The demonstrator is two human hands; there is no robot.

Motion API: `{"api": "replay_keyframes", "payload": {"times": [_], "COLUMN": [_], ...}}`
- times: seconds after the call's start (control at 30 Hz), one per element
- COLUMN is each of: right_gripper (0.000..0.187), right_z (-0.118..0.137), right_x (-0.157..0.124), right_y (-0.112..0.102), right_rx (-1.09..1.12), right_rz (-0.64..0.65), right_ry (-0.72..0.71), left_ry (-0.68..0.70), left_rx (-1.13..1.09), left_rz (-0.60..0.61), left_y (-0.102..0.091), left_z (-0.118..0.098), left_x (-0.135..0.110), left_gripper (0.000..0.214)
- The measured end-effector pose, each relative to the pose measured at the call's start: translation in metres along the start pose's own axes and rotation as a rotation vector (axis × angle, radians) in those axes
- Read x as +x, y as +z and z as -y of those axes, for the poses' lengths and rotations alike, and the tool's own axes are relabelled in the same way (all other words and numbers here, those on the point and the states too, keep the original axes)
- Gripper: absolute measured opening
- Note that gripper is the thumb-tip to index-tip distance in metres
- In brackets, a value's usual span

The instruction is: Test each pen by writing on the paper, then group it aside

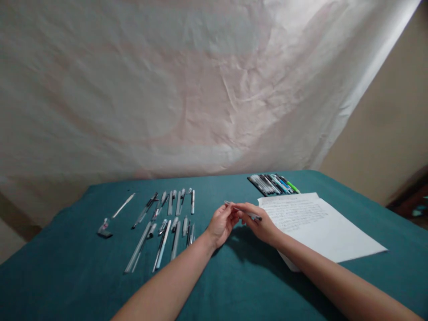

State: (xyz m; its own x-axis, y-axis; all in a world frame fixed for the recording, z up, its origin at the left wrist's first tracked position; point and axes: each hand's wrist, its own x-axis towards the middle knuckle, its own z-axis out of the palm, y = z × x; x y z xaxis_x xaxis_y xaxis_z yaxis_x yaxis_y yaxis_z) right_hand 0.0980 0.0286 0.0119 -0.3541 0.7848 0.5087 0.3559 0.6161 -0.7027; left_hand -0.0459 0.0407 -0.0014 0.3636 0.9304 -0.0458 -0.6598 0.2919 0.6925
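Note:
Both my hands meet over the middle of the table, holding one pen [251,215] between them. My right hand [257,223] is closed round its barrel, and the dark end points down to the right. The fingers of my left hand [221,225] pinch at the pale other end; whether that is a cap or the tip I cannot tell. To the left lie two rows of pens taken apart, among them clear barrels [176,240], caps [185,226] and a light blue pen [162,249]. A sheet of paper [334,236] with handwriting lies right of my right hand.
At the back right a row of whole pens [274,184] lies side by side, with a green one [293,186] at its end. Far left are a thin white stick [123,205] and a small dark-and-clear object [104,229]. A pale sheet [207,89] hangs behind the green-covered table [83,276].

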Motion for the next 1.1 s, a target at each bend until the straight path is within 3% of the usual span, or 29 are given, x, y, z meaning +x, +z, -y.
{"api": "replay_keyframes", "payload": {"times": [0.2,0.37,0.53,0.7,0.8,0.93,1.1], "right_gripper": [0.028,0.033,0.028,0.025,0.027,0.033,0.027], "right_z": [-0.004,-0.01,-0.011,-0.008,-0.017,-0.04,-0.058], "right_x": [0.003,0.006,0.015,0.017,0.001,-0.036,-0.079], "right_y": [-0.004,-0.012,-0.027,-0.066,-0.088,-0.105,-0.119], "right_rx": [-0.031,0.026,0.002,-0.007,0.147,0.291,0.166], "right_rz": [-0.11,-0.202,-0.317,-0.492,-0.462,-0.323,-0.36], "right_ry": [0.023,0.162,0.234,0.23,0.34,0.597,0.669], "left_ry": [0.011,0.027,0.249,0.408,0.442,0.449,0.441], "left_rx": [0.118,0.358,0.87,1.266,1.409,1.462,1.504], "left_rz": [0.036,0.115,0.299,0.653,0.781,0.804,0.814], "left_y": [0.002,0.007,0.02,0.035,0.037,0.034,0.032], "left_z": [0.004,0.011,0.011,0.006,0.005,0.008,0.011], "left_x": [0.004,-0.001,-0.022,-0.04,-0.041,-0.037,-0.036], "left_gripper": [0.021,0.023,0.022,0.038,0.044,0.046,0.046]}}
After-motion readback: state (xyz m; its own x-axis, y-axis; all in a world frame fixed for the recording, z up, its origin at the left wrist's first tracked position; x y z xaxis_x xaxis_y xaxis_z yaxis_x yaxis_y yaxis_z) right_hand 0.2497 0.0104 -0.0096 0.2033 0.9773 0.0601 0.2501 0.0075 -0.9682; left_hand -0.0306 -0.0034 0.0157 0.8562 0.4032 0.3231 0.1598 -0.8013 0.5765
